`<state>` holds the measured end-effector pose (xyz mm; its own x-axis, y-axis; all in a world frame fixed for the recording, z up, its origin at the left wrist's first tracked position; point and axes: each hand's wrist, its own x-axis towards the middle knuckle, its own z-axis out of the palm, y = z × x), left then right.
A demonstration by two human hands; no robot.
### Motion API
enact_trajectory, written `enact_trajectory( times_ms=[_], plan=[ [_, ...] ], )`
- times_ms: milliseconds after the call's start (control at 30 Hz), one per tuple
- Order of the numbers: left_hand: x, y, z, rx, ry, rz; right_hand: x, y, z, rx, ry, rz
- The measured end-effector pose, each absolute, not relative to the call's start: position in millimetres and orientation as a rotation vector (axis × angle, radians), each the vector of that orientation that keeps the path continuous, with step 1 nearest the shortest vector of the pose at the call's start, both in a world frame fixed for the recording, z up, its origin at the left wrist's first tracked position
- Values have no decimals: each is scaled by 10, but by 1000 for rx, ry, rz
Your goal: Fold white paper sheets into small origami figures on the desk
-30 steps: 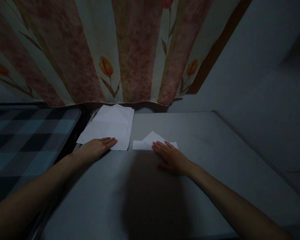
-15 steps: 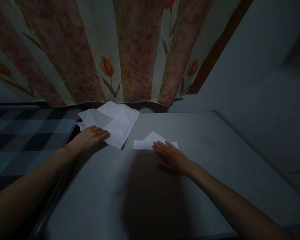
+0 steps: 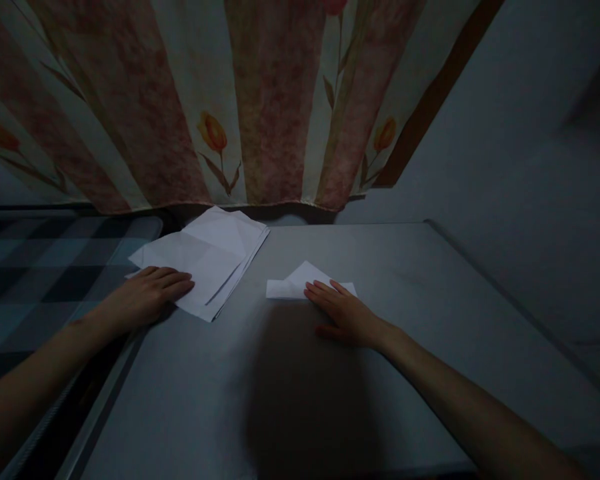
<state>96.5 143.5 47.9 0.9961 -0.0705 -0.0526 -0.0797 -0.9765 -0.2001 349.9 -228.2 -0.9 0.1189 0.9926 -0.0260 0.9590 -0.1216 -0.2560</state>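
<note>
My left hand (image 3: 159, 290) grips the near-left edge of a loose stack of white paper sheets (image 3: 215, 250). Its fingers lie together over the top sheet, and the thumb is hidden. The sheets carry creases and sit unevenly on one another, partly over the table's left edge. To the right, a small folded piece of white paper (image 3: 286, 288) lies on the table, with a pointed peak above a flat strip. My right hand (image 3: 343, 313) rests flat on the right half of it, fingers stretched out and covering that part.
A pale table (image 3: 190, 400) lies under both hands, with a dark shadow across its near middle. A checked mattress (image 3: 55, 273) adjoins on the left. Behind hangs a striped curtain (image 3: 280, 120) with tulips, and a plain wall (image 3: 520, 200) stands at the right.
My left hand has drawn the stack of sheets leftward and nearer to me, turning it slightly. My right hand and the folded paper have stayed in place.
</note>
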Motion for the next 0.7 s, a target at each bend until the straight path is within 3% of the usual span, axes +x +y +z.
enact_trajectory(
  times_ms=[267,433,567,700],
  plan=[
    [1300,696,736,-3044,169,0,3471,-2232,-15,-2190,-1960,289],
    [1744,13,357,-3151,139,-145,3359,-2121,6,-2172,-2005,295],
    [1928,-244,-33,-3227,272,-33,3285,-2037,12,-2149,-2046,271],
    [1928,-228,-122,-3246,318,55,3306,-2056,3,-2162,-2054,276]
  ],
)
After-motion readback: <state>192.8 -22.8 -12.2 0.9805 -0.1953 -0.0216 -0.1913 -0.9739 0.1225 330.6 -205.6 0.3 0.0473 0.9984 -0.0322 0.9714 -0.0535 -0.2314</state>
